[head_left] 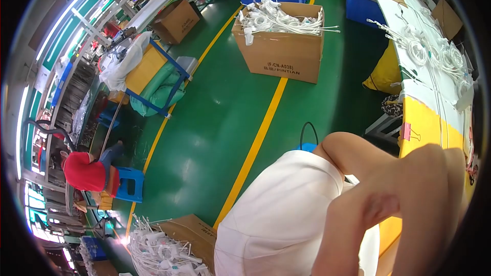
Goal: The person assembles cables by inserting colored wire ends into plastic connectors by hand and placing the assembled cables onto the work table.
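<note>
A: Which step are you seeing here at the table [420, 117]?

B: I'm judging it a moment apart from any handling: a hand [432, 174] is looming close to the lens, and no cable is visibly showing in its grasp.

A: Where are the white cables [451, 62] sitting, then?

B: They're lying in coils and loose strands on the far, pale part of the table, beyond the hand. A few strands are running towards us over the yellow part, just beside a pink clip [407, 131] that is gripping the table's edge.

A: So what would taking one be calling for?

B: In my judgement, straightening the arm [360, 154], lowering the hand away from the lens and reaching along the table.

A: And how is the arm posing?

B: It's emerging bare from a white sleeve [312, 163] and leading right towards the hand, which is hiding part of the yellow surface. More bare skin is rising from the bottom edge and overlapping there, so I'm not telling left from right.

A: Are the fingers spreading or pinching?

B: I can't tell; everything there is blurring and running together.
</note>
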`<state>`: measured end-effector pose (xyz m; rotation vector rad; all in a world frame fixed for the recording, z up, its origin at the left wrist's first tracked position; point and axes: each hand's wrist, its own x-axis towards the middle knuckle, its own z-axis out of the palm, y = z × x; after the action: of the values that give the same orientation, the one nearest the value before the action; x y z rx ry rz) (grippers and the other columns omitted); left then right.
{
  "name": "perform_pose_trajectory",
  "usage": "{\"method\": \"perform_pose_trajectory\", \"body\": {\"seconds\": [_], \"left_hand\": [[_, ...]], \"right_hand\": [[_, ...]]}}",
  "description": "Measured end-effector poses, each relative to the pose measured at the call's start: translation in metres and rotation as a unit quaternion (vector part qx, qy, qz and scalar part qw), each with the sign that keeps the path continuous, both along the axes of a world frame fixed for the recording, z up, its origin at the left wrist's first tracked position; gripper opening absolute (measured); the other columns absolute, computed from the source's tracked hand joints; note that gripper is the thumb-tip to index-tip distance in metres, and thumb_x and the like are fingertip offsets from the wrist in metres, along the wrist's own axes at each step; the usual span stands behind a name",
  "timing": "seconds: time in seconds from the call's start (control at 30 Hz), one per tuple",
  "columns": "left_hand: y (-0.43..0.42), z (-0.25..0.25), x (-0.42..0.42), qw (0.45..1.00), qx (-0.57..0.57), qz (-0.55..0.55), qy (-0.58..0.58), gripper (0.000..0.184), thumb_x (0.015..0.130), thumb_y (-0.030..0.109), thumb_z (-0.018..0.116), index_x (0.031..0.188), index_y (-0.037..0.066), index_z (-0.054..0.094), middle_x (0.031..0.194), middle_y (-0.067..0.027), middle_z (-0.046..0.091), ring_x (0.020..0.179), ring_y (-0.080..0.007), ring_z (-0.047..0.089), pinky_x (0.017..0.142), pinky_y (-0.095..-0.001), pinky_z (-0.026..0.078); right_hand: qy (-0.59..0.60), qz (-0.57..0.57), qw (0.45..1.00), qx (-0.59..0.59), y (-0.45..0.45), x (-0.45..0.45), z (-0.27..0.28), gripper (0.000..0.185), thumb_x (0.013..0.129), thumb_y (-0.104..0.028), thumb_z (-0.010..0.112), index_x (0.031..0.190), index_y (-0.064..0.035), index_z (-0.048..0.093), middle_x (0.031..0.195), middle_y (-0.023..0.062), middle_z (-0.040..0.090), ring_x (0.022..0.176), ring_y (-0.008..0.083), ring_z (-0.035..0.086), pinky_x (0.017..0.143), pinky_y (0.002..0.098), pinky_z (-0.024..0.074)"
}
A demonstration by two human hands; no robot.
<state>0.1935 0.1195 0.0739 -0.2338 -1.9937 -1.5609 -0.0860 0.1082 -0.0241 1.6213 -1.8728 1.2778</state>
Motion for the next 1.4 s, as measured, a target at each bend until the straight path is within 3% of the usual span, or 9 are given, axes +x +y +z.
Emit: {"method": "perform_pose_trajectory", "body": {"seconds": [0.8,1.4], "left_hand": [[-0.039,-0.002,0.016,0.999,-0.002,0.042,-0.031,0.013,0.076,0.001,0.049,0.085,0.006,0.057,0.088,-0.0056,0.058,0.088,-0.0142,0.054,0.084,-0.0354,0.037],[-0.086,-0.001,0.013,0.996,0.026,0.078,-0.043,0.013,0.077,0.002,0.049,0.085,0.007,0.058,0.088,-0.0041,0.059,0.089,-0.0124,0.054,0.085,-0.0355,0.036]], "right_hand": [[0.004,-0.062,0.996,0.059,0.027,0.021,0.018,0.021,0.080,-0.016,0.054,0.081,0.0044,0.061,0.075,0.0162,0.059,0.067,0.0271,0.055,0.063,0.0327,0.0459],[0.009,-0.081,0.991,0.104,-0.002,0.030,0.034,0.021,0.082,-0.017,0.056,0.080,0.0030,0.063,0.074,0.0133,0.060,0.066,0.0235,0.057,0.062,0.0293,0.0473]]}}
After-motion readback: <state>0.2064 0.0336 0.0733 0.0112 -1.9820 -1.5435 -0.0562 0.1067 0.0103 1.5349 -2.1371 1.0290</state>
